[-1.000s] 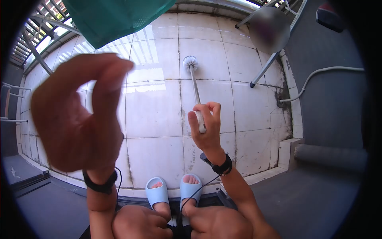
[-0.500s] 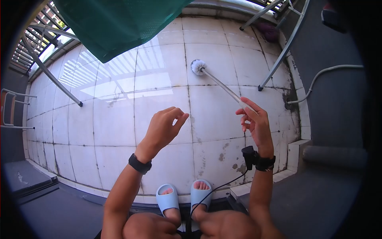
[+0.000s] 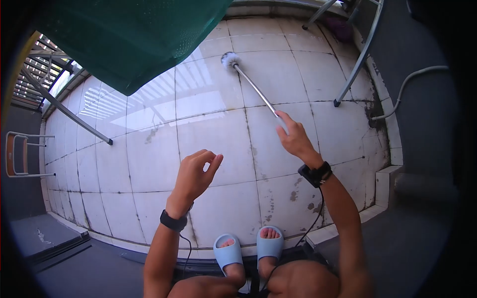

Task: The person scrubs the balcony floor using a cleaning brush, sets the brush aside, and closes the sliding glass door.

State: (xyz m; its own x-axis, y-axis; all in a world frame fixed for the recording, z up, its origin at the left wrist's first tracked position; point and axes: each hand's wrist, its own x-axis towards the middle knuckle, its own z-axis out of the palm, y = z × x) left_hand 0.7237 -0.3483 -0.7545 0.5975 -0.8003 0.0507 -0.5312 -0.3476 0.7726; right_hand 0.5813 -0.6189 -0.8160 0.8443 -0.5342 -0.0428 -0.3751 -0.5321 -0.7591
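My right hand (image 3: pixel 295 136) is wrapped round the handle of a long brush (image 3: pixel 257 90), right of the middle of the view. The brush's round white and grey head (image 3: pixel 230 60) rests on the white tiled floor (image 3: pixel 213 149), up and to the left of that hand. My left hand (image 3: pixel 195 174) hangs above the tiles with its fingers curled and the thumb near the fingertips; nothing shows between them. Black bands circle both wrists, with a thin cable at each.
Green cloth (image 3: pixel 134 39) hangs at the upper left, beside a metal leg (image 3: pixel 69 109). Another metal leg (image 3: pixel 360 64) stands at the upper right, near a grey hose (image 3: pixel 402 89). A small chair (image 3: pixel 17 154) is at the far left. Light blue slippers (image 3: pixel 228 252) are at the bottom.
The left hand has dropped away from the camera and its fingers curl loosely. My right hand has moved right, and the brush now slants up to the left. The view has shifted.
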